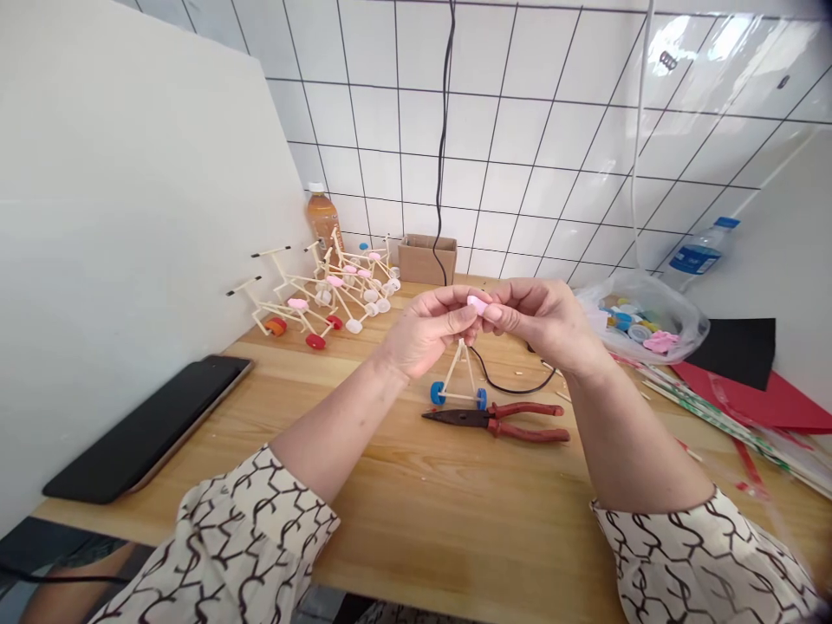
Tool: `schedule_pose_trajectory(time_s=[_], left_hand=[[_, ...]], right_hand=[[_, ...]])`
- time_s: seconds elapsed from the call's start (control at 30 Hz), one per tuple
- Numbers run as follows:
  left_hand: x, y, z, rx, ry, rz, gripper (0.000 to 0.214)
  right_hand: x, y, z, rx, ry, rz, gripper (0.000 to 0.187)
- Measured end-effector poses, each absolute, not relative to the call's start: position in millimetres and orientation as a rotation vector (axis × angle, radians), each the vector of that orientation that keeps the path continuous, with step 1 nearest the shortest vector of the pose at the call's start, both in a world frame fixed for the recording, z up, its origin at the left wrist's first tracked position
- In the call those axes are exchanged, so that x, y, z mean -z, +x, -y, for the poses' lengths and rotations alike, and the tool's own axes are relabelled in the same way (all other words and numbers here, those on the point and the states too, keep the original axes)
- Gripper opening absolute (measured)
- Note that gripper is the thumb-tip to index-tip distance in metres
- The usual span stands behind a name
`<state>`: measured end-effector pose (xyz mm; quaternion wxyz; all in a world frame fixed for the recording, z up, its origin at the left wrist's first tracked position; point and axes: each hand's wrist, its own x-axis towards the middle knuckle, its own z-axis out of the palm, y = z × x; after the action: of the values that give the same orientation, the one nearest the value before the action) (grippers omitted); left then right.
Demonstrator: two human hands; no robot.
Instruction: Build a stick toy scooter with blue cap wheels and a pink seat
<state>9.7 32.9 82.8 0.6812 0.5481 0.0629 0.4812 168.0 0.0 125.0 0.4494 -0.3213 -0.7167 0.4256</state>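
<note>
A person's left hand (425, 329) and right hand (542, 325) pinch a small pink piece (477, 305) between their fingertips, held above a wooden table (403, 537). A toothpick frame (451, 371) on blue wheels stands just beneath, beyond red-handled pliers (494, 422).

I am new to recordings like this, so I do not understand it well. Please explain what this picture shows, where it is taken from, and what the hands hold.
This is one picture from a camera worn on a person's head, looking forward and down. There is no machine here, only a person's bare left hand and right hand. Their fingers pinch a small pink piece. Below them is a stick frame with blue wheels, beside red-handled pliers. These lie on a wooden table. Farther back stand similar stick models, and at the right lies a plastic bag of bottle caps.
</note>
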Motion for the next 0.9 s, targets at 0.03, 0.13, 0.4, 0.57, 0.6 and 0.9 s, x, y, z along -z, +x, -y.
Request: schedule_pose_trajectory(time_s=[0.03,0.13,0.4,0.57,0.6,0.9], left_hand=[[-84,10,-34,-1.071,1.259,-0.133,0.015],[-85,10,-36,-1.104,1.348,-0.151,0.017],[-87,6,-37,-1.266,1.543,-0.269,0.018],[-96,-2,-34,-1.375,1.765,-0.422,0.012],[-98,-3,-33,-1.383,1.816,-0.448,0.010],[-96,3,-28,-1.516,2.051,-0.525,0.007]], right_hand=[[-126,169,0,-1.061,-0.788,1.765,0.020],[-125,170,-3,-1.144,-0.788,1.717,0.020],[-122,167,-7,-1.259,-0.931,1.553,0.022],[-123,165,-5,-1.264,-0.982,1.538,0.023],[-123,165,-4,-1.270,-0.984,1.534,0.023],[-123,160,-5,-1.309,-0.986,1.452,0.026]])
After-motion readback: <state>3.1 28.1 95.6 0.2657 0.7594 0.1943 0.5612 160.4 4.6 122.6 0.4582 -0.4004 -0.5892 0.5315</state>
